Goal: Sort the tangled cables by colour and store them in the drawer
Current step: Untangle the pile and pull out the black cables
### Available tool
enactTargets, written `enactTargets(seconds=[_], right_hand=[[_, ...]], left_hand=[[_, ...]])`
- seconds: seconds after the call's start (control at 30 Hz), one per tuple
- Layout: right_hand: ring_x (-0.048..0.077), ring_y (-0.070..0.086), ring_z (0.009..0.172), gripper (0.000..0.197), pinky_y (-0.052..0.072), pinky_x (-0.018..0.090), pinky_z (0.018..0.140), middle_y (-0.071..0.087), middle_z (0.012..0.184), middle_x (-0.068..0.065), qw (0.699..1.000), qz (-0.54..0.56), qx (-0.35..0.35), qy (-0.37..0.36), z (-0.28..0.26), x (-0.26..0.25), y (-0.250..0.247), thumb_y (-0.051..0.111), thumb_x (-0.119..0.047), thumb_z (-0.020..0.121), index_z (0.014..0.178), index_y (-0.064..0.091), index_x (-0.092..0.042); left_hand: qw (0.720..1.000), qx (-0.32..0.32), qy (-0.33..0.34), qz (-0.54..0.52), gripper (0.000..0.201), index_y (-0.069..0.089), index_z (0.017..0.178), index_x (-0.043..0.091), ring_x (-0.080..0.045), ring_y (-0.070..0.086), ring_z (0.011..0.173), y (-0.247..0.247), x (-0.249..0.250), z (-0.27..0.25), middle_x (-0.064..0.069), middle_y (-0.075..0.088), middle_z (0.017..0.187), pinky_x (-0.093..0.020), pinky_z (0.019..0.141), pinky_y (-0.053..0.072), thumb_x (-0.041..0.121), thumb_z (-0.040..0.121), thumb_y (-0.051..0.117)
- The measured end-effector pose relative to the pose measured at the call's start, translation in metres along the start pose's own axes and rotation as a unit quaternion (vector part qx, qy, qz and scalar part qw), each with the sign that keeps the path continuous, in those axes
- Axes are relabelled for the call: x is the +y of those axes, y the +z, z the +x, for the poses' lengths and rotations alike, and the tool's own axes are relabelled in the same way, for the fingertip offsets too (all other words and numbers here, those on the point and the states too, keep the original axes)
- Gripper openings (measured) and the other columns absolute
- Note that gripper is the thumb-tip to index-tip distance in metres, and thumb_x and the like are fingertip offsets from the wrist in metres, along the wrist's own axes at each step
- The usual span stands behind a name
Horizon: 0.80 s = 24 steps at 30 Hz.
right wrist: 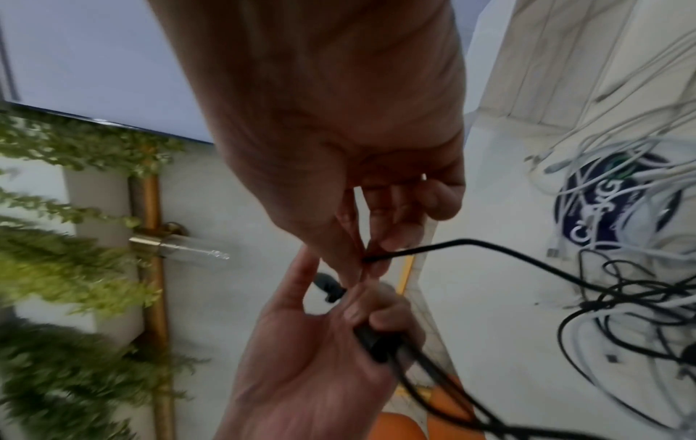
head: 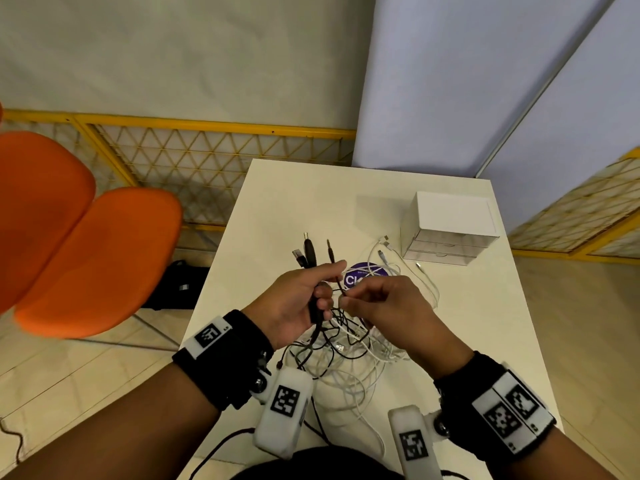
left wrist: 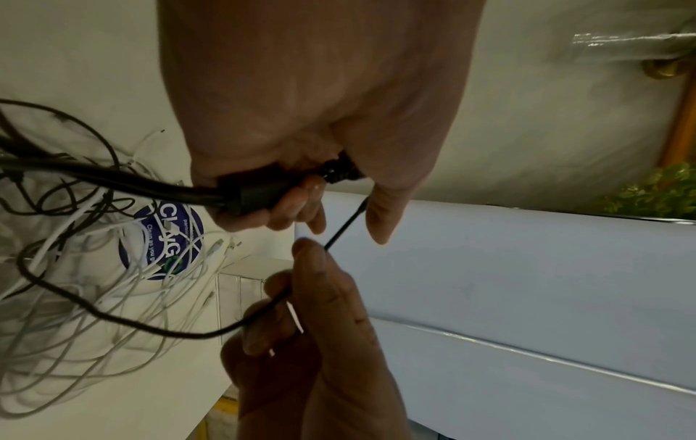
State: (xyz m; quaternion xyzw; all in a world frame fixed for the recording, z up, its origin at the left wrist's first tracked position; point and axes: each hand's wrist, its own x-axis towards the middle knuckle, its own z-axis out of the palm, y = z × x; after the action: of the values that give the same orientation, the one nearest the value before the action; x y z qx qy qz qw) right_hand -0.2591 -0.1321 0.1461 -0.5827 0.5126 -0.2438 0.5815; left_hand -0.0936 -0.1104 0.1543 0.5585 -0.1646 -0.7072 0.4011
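My left hand (head: 317, 301) is held above the white table (head: 277, 209) and grips a bundle of black cables (head: 309, 253), whose plugs stick up past its fingers. The thick black plug (left wrist: 260, 190) lies in its curled fingers. My right hand (head: 348, 299) is close beside it and pinches a thin black cable (left wrist: 341, 230) between thumb and fingertips. That cable (right wrist: 471, 242) runs down into the tangle. White cables (head: 363, 362) lie looped on the table under both hands. The white drawer box (head: 448, 230) stands at the back right, its drawers closed.
A round purple sticker (head: 363, 273) on the table lies partly under the cables. Loose white cable ends (head: 384, 251) reach toward the drawer box. An orange chair (head: 69, 244) stands left of the table, and a black bag (head: 180, 285) lies on the floor.
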Motion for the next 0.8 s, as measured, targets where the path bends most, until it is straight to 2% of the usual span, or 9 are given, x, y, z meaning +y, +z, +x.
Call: enactTargets(seconds=[0.07, 0.17, 0.27, 0.33, 0.43, 0.5, 0.6, 0.7, 0.8], right_hand=[[0.004, 0.054, 0.051, 0.008, 0.042, 0.015, 0.053, 0.072, 0.068, 0.008, 1.000, 0.006, -0.027, -0.011, -0.004, -0.007, 0.005, 0.078, -0.010, 0.082, 0.081, 0.075, -0.003], [0.005, 0.059, 0.056, 0.013, 0.043, 0.014, 0.055, 0.075, 0.077, 0.011, 0.999, 0.001, -0.036, -0.017, -0.005, -0.011, 0.009, 0.079, -0.016, 0.081, 0.081, 0.075, -0.004], [-0.001, 0.049, 0.044, 0.025, 0.036, 0.011, 0.048, 0.067, 0.061, 0.002, 0.996, -0.055, -0.062, -0.022, -0.005, -0.009, 0.006, 0.073, -0.025, 0.088, 0.078, 0.071, -0.002], [0.001, 0.044, 0.042, 0.029, 0.034, 0.012, 0.047, 0.062, 0.055, -0.005, 0.990, -0.092, -0.106, -0.025, -0.008, -0.006, 0.001, 0.067, -0.029, 0.093, 0.076, 0.068, -0.005], [0.008, 0.047, 0.054, 0.026, 0.038, 0.021, 0.053, 0.067, 0.062, -0.002, 0.981, -0.132, -0.137, -0.036, -0.008, 0.014, -0.013, 0.062, -0.030, 0.096, 0.078, 0.069, -0.013], [0.009, 0.055, 0.063, 0.024, 0.043, 0.024, 0.065, 0.071, 0.069, 0.001, 0.981, -0.147, -0.122, -0.043, -0.006, 0.035, -0.029, 0.061, -0.026, 0.096, 0.076, 0.069, -0.016], [0.016, 0.061, 0.075, 0.023, 0.046, 0.031, 0.074, 0.072, 0.074, 0.000, 0.980, -0.164, -0.112, -0.033, -0.002, 0.062, -0.048, 0.060, -0.023, 0.097, 0.077, 0.070, -0.016], [0.014, 0.063, 0.077, 0.022, 0.044, 0.030, 0.077, 0.072, 0.073, 0.000, 0.983, -0.161, -0.080, -0.037, 0.000, 0.071, -0.053, 0.060, -0.021, 0.097, 0.077, 0.070, -0.019], [0.016, 0.064, 0.069, 0.020, 0.048, 0.036, 0.074, 0.068, 0.067, 0.006, 0.986, -0.136, -0.056, -0.083, 0.000, 0.048, -0.045, 0.062, -0.026, 0.096, 0.079, 0.072, -0.023]], left_hand=[[1.000, -0.008, 0.013, 0.011, 0.024, 0.064, 0.088, 0.009, -0.013, 0.034, 0.053, 0.003, 0.001, -0.001, 0.002, 0.029, 0.060, -0.029, 0.058, 0.035, 0.032, 0.087, 0.071], [0.999, 0.011, 0.026, 0.020, 0.035, 0.059, 0.067, 0.009, -0.013, 0.036, 0.050, 0.004, 0.002, 0.000, 0.000, 0.035, 0.057, -0.027, 0.057, 0.036, 0.031, 0.094, 0.064], [0.999, 0.030, 0.035, -0.016, 0.050, 0.047, 0.057, 0.013, -0.014, 0.036, 0.050, 0.001, 0.006, 0.000, -0.002, 0.038, 0.059, -0.027, 0.055, 0.038, 0.039, 0.099, 0.057], [0.997, 0.018, 0.052, -0.053, 0.053, 0.039, 0.056, 0.016, -0.016, 0.037, 0.054, -0.004, 0.014, -0.003, -0.003, 0.037, 0.059, -0.029, 0.060, 0.039, 0.040, 0.101, 0.053], [0.994, 0.001, 0.091, -0.065, 0.053, 0.033, 0.058, 0.017, -0.020, 0.046, 0.057, -0.016, 0.033, -0.011, -0.004, 0.041, 0.059, -0.034, 0.068, 0.047, 0.040, 0.104, 0.045], [0.992, -0.010, 0.111, -0.063, 0.053, 0.031, 0.058, 0.018, -0.018, 0.043, 0.052, -0.028, 0.046, -0.017, -0.001, 0.037, 0.057, -0.036, 0.065, 0.050, 0.042, 0.104, 0.044], [0.991, -0.022, 0.125, -0.048, 0.053, 0.029, 0.058, 0.019, -0.013, 0.026, 0.047, -0.045, 0.061, -0.025, 0.002, 0.024, 0.056, -0.029, 0.052, 0.038, 0.043, 0.102, 0.047], [0.993, -0.008, 0.117, 0.031, 0.051, 0.029, 0.059, 0.020, -0.011, 0.017, 0.044, -0.048, 0.063, -0.029, 0.003, 0.018, 0.056, -0.027, 0.046, 0.019, 0.041, 0.099, 0.053], [0.982, -0.009, 0.102, 0.158, 0.037, 0.051, 0.068, 0.012, -0.011, 0.014, 0.044, -0.036, 0.055, -0.035, 0.003, 0.016, 0.057, -0.027, 0.046, 0.010, 0.039, 0.088, 0.065]])
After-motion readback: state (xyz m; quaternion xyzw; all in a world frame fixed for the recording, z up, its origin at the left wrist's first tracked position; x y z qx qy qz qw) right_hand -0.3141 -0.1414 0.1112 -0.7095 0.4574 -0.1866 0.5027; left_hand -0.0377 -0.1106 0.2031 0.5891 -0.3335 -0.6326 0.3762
